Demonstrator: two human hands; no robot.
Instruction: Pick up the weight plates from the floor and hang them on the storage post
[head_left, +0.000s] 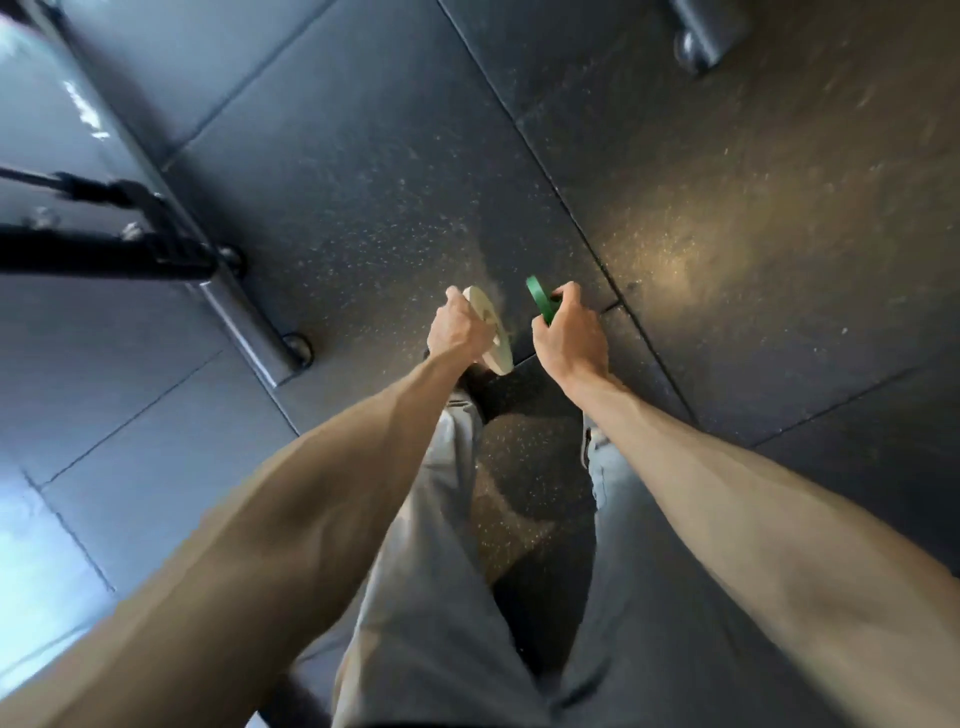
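Left hand (457, 332) grips white plate (491, 332), right hand (569, 340) grips green plate (540, 301); both off floor (363, 156). Hanging left; post unseen.

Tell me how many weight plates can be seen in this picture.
2. The left hand grips a white plate, and the right hand grips a green plate, which shows mostly edge-on. More plates may lie outside the view.
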